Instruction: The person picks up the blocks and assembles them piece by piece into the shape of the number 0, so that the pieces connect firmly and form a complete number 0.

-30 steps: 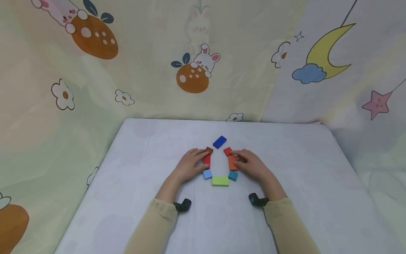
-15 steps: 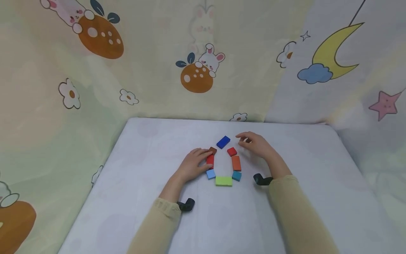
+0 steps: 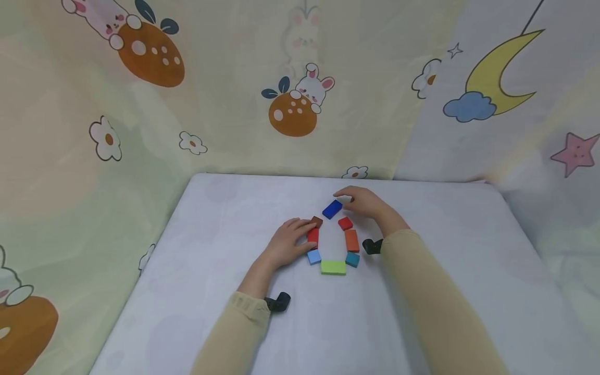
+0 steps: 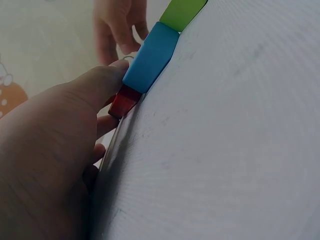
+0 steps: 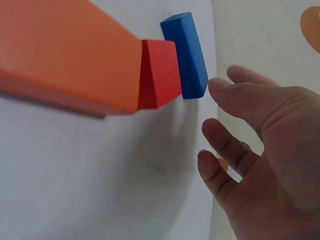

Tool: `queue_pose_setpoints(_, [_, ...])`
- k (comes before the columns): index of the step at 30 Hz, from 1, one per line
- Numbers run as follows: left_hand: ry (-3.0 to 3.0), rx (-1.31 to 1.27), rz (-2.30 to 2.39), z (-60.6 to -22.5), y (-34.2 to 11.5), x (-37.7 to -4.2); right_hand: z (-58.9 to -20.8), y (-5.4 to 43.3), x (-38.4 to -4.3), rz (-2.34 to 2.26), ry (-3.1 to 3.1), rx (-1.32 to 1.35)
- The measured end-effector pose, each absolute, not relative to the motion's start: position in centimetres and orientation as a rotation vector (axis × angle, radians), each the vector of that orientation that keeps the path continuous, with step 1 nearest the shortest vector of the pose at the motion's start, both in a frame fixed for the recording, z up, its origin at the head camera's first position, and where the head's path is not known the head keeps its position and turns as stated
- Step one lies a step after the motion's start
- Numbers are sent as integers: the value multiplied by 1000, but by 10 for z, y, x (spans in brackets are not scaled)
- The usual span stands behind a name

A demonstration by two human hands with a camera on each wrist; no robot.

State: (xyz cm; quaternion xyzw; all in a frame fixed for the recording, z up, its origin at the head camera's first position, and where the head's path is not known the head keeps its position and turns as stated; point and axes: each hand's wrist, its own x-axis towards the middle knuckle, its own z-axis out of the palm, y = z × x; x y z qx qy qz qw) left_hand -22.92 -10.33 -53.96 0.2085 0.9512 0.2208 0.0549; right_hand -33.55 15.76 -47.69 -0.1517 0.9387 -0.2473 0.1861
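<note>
Small coloured blocks form a ring on the white table. My left hand [image 3: 287, 242] rests along the ring's left side, its fingers on the brown block [image 3: 316, 222] and the red block [image 3: 313, 235], thumb close to the light blue block [image 3: 314, 257]. At the far end lies a dark blue block [image 3: 332, 209], tilted. Beside its right end is my right hand [image 3: 367, 202], fingers loosely bent. In the right wrist view the thumb is very near the dark blue block [image 5: 187, 55]; I cannot tell whether they touch. That hand holds nothing.
On the ring's right side lie a small red block [image 3: 345, 223], an orange block [image 3: 352, 240] and a teal block [image 3: 352, 259]. A lime green block [image 3: 333, 267] forms the near end. Behind the table [image 3: 234, 208] hangs a printed cloth [image 3: 225, 94].
My right hand has left the red and orange blocks, gone out to the right and then forward and left to the dark blue block. My left hand stays on the left-side blocks.
</note>
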Motion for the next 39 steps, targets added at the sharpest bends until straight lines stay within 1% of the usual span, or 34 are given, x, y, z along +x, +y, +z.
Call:
queue_pose_setpoints(12, [2886, 661, 696, -539, -104, -230, -482, 143, -341, -598, 2622, -536])
queue_pose_setpoints(18, [2871, 644, 708, -536, -103, -228, -487, 143, -339, -635, 2633, -499])
queue_pose_setpoints(30, [2892, 664, 677, -536, -105, -230, -484, 143, -326, -759, 2581, -379])
queue_pose_setpoints(39, [2897, 681, 690, -539, -105, -230, -486, 139, -321, -756, 2545, -357])
